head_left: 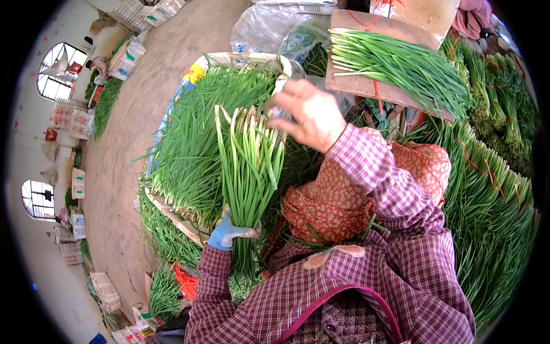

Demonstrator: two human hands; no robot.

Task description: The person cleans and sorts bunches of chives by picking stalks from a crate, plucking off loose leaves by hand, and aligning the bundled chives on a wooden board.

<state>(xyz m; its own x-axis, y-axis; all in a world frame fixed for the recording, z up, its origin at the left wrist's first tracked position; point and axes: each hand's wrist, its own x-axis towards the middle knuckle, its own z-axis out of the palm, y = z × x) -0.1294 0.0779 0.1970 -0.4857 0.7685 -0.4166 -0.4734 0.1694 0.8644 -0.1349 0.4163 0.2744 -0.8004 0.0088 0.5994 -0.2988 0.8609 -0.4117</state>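
Observation:
My left hand (232, 232), in a blue and white glove, is wrapped round the lower part of a bunch of garlic chives (249, 166). Their pale stem ends point up and away from me, and the green leaves hang below my fist. Bare and slightly blurred, my right hand (312, 114) hovers just right of the stem ends. Its thumb and fingers are apart, with nothing visible between them. Behind the held bunch, a crate (166, 209) is heaped with loose chives (200, 126).
More chives lie on a brown board (349, 77) at upper right. Rows of bundled chives (487, 229) with red ties line the right side. Red ties (184, 282) lie at lower left. A clear plastic bag (260, 28) sits beyond the crate, and stacked crates (71, 117) stand along the far-left wall.

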